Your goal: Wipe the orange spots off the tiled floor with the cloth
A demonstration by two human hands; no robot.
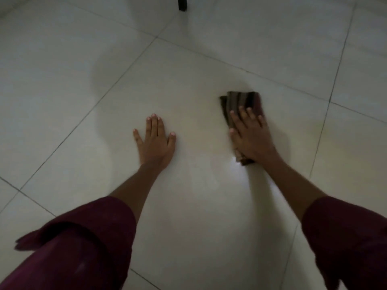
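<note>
While my right hand [250, 135] lies flat on the cloth [243, 101], fingers spread and pressing down rather than pinching, I hold the fabric against the tiled floor [62, 59] by palm weight alone. My left hand [156, 141] is planted bare on the tile to the left, fingers fanned, empty, taking my lean.

The cloth sits right of centre, on the same large tile as both hands. It is a dark, brown-striped piece, folded or bunched; its far end sticks out beyond my fingertips and a small corner shows at the near side of my wrist. I judge it light, soft and limp, so it will crumple or roll if I push from one edge only. The best hold seems to be where I am now, palm over its middle with fingers reaching toward the far end, so the whole pad slides as one.

The tile looks smooth and glossy, with a bright glare patch just near the wrist, so the cloth should glide easily, and my bracing hand could slip if the floor is damp. I cannot make out any orange spots in this dim light; any remaining may lie under the cloth. A dark furniture leg [182, 3] stands at the far edge, well apart.
</note>
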